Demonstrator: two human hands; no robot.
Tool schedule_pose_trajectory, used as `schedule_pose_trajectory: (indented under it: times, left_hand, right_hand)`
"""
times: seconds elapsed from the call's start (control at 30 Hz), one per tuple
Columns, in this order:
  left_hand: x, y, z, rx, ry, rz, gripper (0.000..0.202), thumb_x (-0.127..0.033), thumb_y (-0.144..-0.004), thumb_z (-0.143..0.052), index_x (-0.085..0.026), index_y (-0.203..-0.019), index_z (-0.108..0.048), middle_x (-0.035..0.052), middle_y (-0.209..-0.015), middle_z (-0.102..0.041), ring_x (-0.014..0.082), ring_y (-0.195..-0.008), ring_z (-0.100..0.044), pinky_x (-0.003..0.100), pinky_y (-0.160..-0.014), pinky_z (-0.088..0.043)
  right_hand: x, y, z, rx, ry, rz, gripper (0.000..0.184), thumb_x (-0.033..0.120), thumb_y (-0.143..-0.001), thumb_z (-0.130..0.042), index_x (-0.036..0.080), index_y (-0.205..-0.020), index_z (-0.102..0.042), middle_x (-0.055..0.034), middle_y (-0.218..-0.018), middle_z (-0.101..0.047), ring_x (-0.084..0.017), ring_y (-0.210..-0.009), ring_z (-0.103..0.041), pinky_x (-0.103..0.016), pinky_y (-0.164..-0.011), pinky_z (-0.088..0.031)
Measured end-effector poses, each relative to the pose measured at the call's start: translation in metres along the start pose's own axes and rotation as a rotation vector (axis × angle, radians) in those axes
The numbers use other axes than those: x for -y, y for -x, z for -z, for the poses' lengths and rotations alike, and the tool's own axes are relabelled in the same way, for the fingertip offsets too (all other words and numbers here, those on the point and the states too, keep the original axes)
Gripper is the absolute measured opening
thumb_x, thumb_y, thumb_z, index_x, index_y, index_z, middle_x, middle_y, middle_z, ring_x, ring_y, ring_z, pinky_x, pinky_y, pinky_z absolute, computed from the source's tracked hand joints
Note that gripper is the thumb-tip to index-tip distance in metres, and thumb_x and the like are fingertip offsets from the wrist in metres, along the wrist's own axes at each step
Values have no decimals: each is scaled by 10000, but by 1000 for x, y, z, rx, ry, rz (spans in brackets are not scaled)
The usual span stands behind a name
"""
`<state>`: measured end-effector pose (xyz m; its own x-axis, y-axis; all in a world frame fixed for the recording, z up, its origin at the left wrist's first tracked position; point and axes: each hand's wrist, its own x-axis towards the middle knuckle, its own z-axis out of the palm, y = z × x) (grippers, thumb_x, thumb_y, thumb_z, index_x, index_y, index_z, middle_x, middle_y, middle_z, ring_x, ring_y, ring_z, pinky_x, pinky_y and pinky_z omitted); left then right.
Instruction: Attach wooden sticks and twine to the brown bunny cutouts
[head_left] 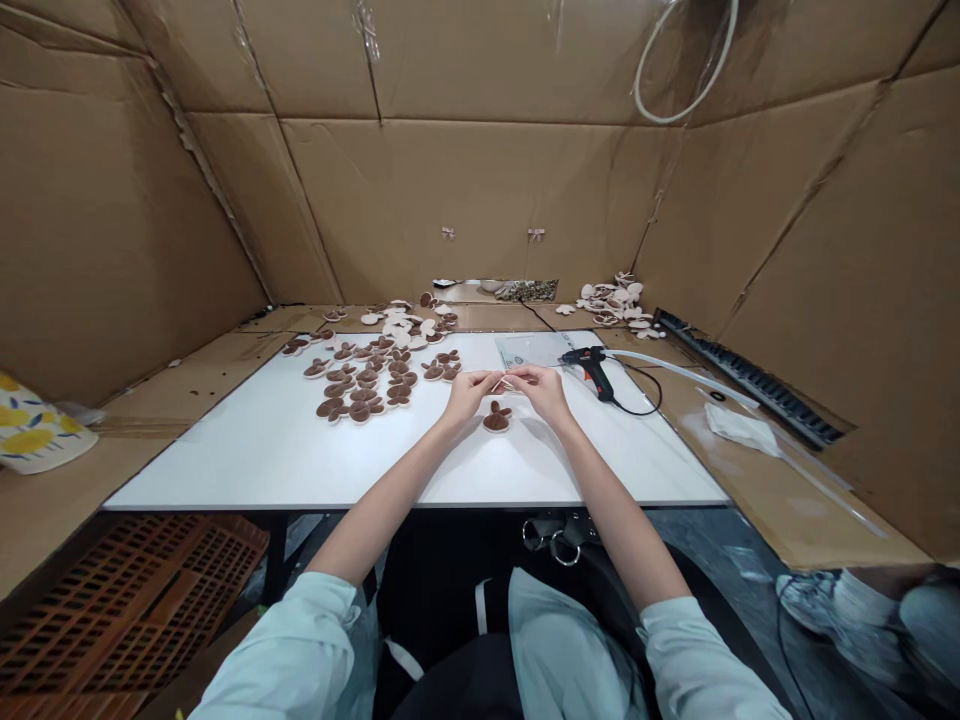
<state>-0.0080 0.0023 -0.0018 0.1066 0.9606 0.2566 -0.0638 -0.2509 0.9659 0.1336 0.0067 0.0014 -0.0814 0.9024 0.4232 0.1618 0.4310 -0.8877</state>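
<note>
My left hand (474,392) and my right hand (541,390) meet fingertip to fingertip over the white board. Both pinch something small and pale between them, too small to make out. Just below my hands a brown bunny-head-shaped piece (496,417) with a pale edge lies flat. Right of my right hand, a black glue gun (592,370) with an orange trigger rests on its side, a white glue stick (675,365) running out of its back. Under its nozzle lies a clear plastic sheet (525,350). Several brown bunny-head pieces (364,380) are spread to the left.
The white board (247,465) covers the table. At the back right sits a heap of pale pieces (615,298). Cardboard walls (480,180) enclose the table, with two small bows (535,236) on the back one. A crumpled white wipe (742,430) lies right; an orange crate (142,610) stands below left.
</note>
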Motion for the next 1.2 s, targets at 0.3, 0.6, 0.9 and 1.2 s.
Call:
schedule_pose_trajectory:
  times: [0.3, 0.6, 0.9, 1.2]
  left_hand:
    - [-2, 3, -4, 36, 132, 111, 421, -482, -489, -718, -102, -661, -662, 47, -642, -633, 137, -632, -573, 319, -718, -462]
    - [-3, -1, 7, 131, -94, 51, 336, -425, -528, -711, -105, -617, -667, 41, -567, -615, 138, -572, -550, 281, -622, -451]
    - [-6, 1, 11, 125, -53, 90, 296, -397, -505, -717, -114, -548, -643, 29, -550, -596, 131, -561, -541, 294, -635, -462]
    - [-6, 2, 8, 111, 21, 173, 248, -322, -477, -734, -108, -566, -647, 32, -551, -603, 123, -536, -541, 312, -642, -459]
  right_hand:
    - [-1, 1, 1, 12, 186, 89, 119, 265, -711, -539, 181, -679, -618, -32, -726, -648, -156, -676, -597, -301, -668, -485]
    - [-4, -1, 5, 88, 180, -2, 99, 235, -720, -508, 177, -661, -561, -3, -630, -603, -135, -611, -576, -272, -593, -485]
    - [-4, 0, 1, 151, 79, -50, 96, 252, -716, -516, 176, -665, -543, 1, -630, -602, -127, -616, -594, -245, -564, -482]
    - [-2, 0, 5, 157, 190, 7, 98, 238, -719, -503, 172, -666, -553, 2, -613, -600, -125, -602, -576, -258, -589, -459]
